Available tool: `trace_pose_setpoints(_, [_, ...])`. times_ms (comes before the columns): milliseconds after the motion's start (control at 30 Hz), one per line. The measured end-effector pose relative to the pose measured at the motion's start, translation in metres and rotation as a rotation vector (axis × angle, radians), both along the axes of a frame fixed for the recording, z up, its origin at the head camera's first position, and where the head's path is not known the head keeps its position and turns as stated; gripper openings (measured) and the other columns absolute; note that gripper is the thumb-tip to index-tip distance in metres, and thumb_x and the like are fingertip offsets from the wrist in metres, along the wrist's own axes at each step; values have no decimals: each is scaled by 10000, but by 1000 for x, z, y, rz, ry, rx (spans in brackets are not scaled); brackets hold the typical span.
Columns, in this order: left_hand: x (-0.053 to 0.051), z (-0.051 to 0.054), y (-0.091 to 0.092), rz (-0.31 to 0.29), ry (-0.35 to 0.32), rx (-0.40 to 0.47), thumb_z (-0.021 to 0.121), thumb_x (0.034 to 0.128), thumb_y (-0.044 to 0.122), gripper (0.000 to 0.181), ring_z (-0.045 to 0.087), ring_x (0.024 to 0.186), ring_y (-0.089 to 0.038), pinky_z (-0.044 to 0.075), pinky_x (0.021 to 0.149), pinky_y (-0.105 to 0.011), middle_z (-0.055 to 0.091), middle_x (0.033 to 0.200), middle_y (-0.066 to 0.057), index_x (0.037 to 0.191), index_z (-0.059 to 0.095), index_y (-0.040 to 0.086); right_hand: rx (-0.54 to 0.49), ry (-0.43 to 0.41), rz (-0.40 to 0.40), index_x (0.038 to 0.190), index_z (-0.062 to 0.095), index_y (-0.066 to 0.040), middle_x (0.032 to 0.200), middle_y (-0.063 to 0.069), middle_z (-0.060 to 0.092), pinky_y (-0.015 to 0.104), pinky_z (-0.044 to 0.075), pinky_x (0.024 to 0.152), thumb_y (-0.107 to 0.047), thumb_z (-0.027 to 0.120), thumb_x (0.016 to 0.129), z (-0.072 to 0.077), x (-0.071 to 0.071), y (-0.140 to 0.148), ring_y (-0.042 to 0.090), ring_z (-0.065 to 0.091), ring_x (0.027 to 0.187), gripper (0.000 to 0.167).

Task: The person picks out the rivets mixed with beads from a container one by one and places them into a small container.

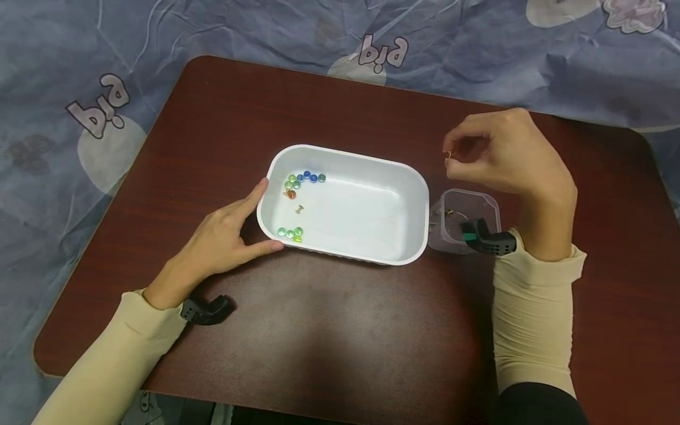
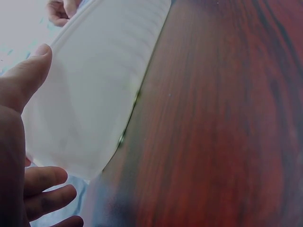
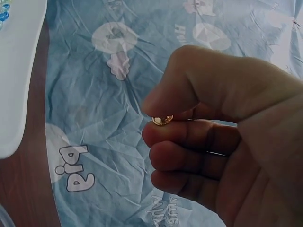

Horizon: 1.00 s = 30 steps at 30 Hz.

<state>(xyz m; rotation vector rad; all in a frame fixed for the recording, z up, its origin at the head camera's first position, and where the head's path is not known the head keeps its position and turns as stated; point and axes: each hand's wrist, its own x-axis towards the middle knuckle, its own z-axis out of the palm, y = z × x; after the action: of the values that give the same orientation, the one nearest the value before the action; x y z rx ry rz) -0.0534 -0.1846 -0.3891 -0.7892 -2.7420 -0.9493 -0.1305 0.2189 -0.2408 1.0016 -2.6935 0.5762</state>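
Note:
My right hand is raised above the right side of the table. Its thumb and index finger pinch a small gold pushpin, mostly hidden by the fingertips. Under that wrist stands a clear plastic box with a few gold pieces inside. My left hand rests against the left end of a white tray, its thumb at the near rim and its index finger along the end. Several glass marbles lie at the tray's left, beside a gold pushpin. Another group of green marbles sits at its near left corner.
The dark reddish wooden table has rounded corners. A blue printed cloth lies beyond its far edge and left side. The clear box stands close against the tray's right end. Black wrist cameras sit on both wrists.

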Motion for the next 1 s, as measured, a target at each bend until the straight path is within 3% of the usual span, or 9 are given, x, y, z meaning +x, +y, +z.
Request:
trace_pose_setpoints(533, [0,-1,1,-1,0,6,750,821,560,1018,509,1292,-353,458,965,-534,453,1474,-206,1569,255,78,19,5,-80,718,693,-153,612,-75,576,164,338,555,-17,650,689,2,5,21,-32,444,544,145])
trace_pose_setpoints(800, [0,-1,1,-4,10,7,697,833,621,1013,520,1278,-358,459,964,-534,470,1458,-215,1568,258,80,64,-128,-241,806,722,-144,646,-60,606,149,347,572,-37,729,726,10,13,39,3,474,564,133])
trace_pose_setpoints(1000, [0,-1,0,-5,31,21,659,841,652,1000,540,1256,-358,469,950,-533,485,1446,-214,1563,275,75,85,-174,-279,825,725,-150,641,-93,612,164,334,550,-76,771,745,16,17,48,23,463,533,118])
